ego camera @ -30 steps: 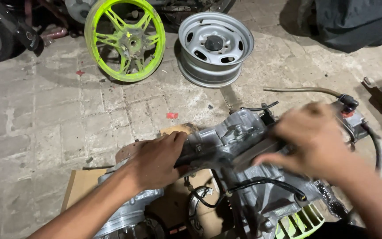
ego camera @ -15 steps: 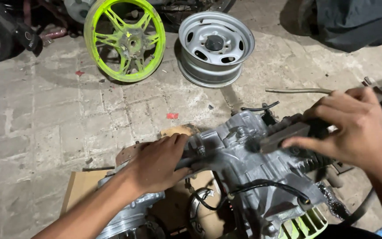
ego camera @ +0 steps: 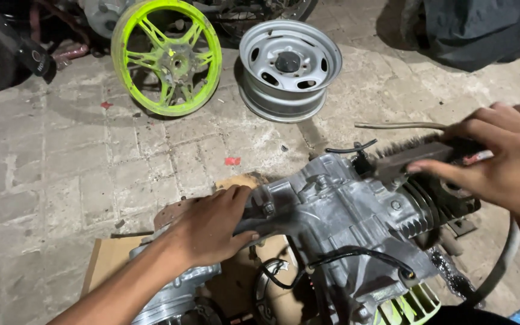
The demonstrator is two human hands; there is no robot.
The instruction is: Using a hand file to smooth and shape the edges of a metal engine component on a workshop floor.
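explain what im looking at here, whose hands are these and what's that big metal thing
The picture comes from a camera worn on a person's head, looking down at their own two bare hands. The big silver lump is a small engine with cooling fins, sitting over a piece of cardboard on a paved floor. The left hand lies flat on the engine's near end. The right hand grips a dark brush against the finned end. A black cable runs across the engine. Farther back lie a bright green wheel and a grey steel wheel rim.
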